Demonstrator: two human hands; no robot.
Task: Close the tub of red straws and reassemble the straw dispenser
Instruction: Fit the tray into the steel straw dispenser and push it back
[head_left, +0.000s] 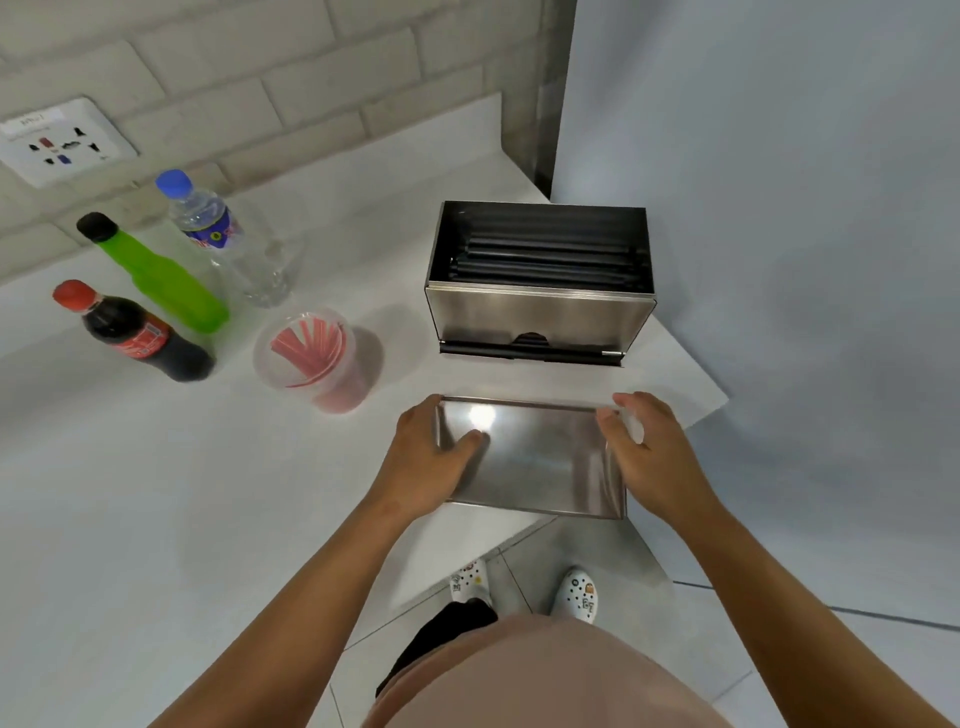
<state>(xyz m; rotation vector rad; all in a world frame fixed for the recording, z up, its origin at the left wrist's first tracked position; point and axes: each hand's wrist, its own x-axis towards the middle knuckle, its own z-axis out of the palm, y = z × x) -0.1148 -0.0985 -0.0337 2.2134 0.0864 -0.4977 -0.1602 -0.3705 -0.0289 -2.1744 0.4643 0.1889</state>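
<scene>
The steel straw dispenser body (537, 317) stands open-topped on the white counter, with several black straws lying inside it. Its steel lid (540, 462) is in front of it at the counter's near edge. My left hand (434, 457) grips the lid's left end, thumb on the shiny top. My right hand (649, 452) grips its right end. The clear plastic tub of red straws (309, 358) stands left of the dispenser with a translucent lid on top of it.
A cola bottle (135, 332), a green bottle (161, 275) and a clear water bottle with a blue cap (223, 239) stand at the back left. A wall socket (62, 140) is on the brick wall. The counter (156, 493) ends just right of the dispenser.
</scene>
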